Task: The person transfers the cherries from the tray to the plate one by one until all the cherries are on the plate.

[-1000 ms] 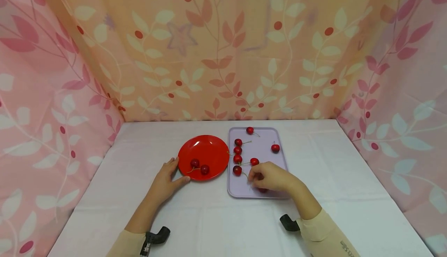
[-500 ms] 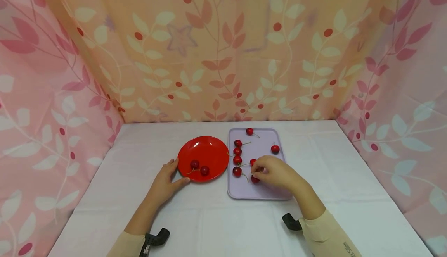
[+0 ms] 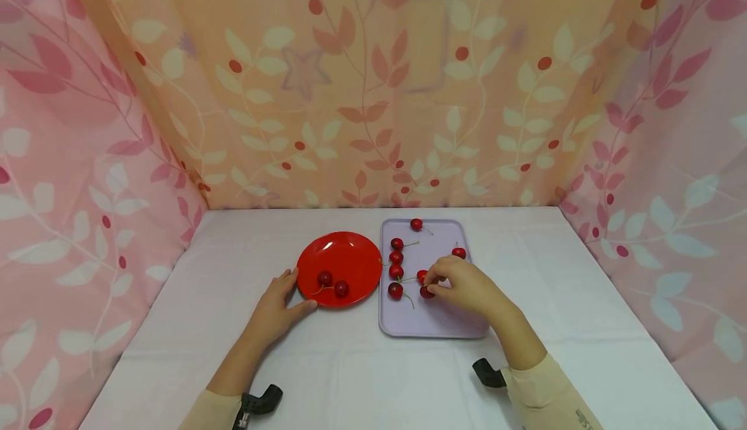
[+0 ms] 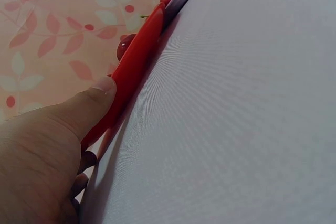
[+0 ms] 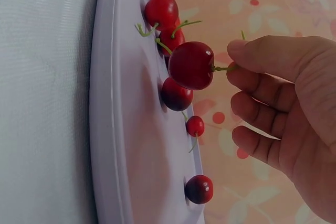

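Red cherries are being picked off the lilac tray [image 3: 434, 326], and the step in hand looks like the lift of one more: the right hand [image 3: 463, 284] pinches a cherry [image 5: 191, 65] by its green stem between thumb and forefinger, the other fingers loosely curled beneath. In the right wrist view the fruit hangs clear of the tray floor, just above the cherries that lie on it; in the head view it sits at the fingertips near the tray's middle [image 3: 426, 292]. A row of cherries lies along the tray's left edge [image 3: 396, 258], with single ones at the far rim and near the right edge. The plate [image 3: 350, 251] stands just left of the tray and holds two cherries [image 3: 332, 283]. The left hand [image 3: 277, 307] rests flat on the cloth, fingers relaxed, its thumb [image 4: 100, 95] pressed against the plate's near rim, steadying it rather than gripping. My judgement is that the next move calls for carrying the held cherry leftward over the tray's rim without letting the thin stem slip, and setting it down on the plate's bare part, away from the two already there.
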The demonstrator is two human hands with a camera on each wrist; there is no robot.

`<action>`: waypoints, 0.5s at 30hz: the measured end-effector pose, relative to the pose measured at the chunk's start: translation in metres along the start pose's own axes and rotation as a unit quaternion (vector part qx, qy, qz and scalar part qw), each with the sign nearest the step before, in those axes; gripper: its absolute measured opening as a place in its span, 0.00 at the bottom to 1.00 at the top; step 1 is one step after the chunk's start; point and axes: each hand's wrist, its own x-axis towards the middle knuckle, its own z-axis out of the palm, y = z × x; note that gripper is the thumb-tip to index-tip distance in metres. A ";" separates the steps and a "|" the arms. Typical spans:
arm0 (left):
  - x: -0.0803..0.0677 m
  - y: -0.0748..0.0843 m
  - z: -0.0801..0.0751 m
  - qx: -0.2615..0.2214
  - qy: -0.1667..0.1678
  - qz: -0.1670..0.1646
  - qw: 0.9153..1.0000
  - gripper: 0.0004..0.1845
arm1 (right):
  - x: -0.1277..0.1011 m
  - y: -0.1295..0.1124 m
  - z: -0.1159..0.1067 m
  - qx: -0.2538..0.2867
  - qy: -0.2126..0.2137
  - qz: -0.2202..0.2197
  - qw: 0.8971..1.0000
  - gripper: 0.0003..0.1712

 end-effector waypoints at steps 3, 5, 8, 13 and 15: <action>-0.001 0.000 0.001 -0.005 0.001 0.000 1.000 0.52 | -0.001 0.000 0.001 -0.005 0.010 0.000 1.000 0.06; -0.002 -0.001 0.003 -0.005 0.000 -0.001 1.000 0.52 | -0.002 0.000 0.001 -0.011 0.015 0.000 1.000 0.07; -0.003 -0.004 0.005 -0.001 -0.005 -0.004 1.000 0.53 | -0.003 -0.001 0.002 -0.014 0.022 0.004 1.000 0.07; 0.000 -0.005 0.004 0.001 -0.001 0.003 1.000 0.53 | -0.003 -0.005 -0.002 -0.006 0.029 0.015 0.999 0.07; 0.001 -0.004 0.004 0.000 0.002 0.006 1.000 0.53 | -0.001 -0.006 -0.005 0.000 0.030 0.019 0.999 0.06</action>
